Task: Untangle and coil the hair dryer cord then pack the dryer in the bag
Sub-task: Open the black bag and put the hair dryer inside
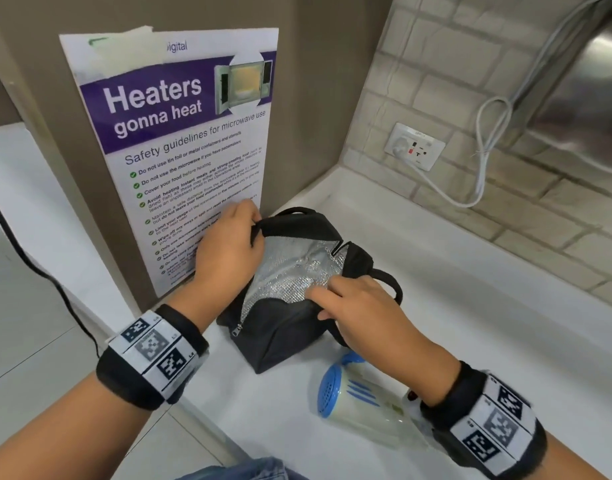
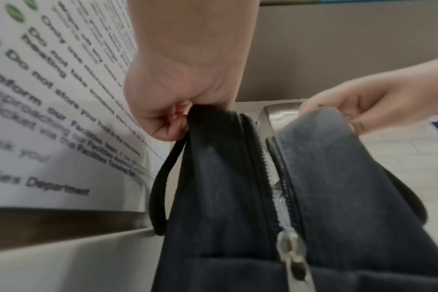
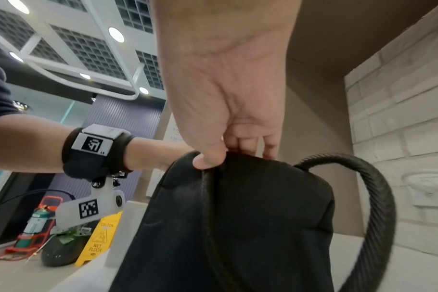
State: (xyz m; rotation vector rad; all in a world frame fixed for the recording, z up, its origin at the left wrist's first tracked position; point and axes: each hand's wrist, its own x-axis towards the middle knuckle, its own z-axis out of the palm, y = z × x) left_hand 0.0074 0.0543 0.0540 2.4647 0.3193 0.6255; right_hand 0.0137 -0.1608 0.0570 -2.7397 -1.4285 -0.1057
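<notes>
A black bag with a silver foil lining stands on the white counter, its zip undone. My left hand pinches the far rim of the bag's mouth. My right hand pinches the near rim, and the two rims are held apart. The hair dryer, pale green with a blue grille, lies on its side on the counter in front of the bag, partly under my right wrist. Its cord is hidden.
A microwave safety poster hangs on the brown panel just left of the bag. A wall socket with a white cable sits on the tiled back wall. The counter's left edge drops to the floor, where a black cable runs.
</notes>
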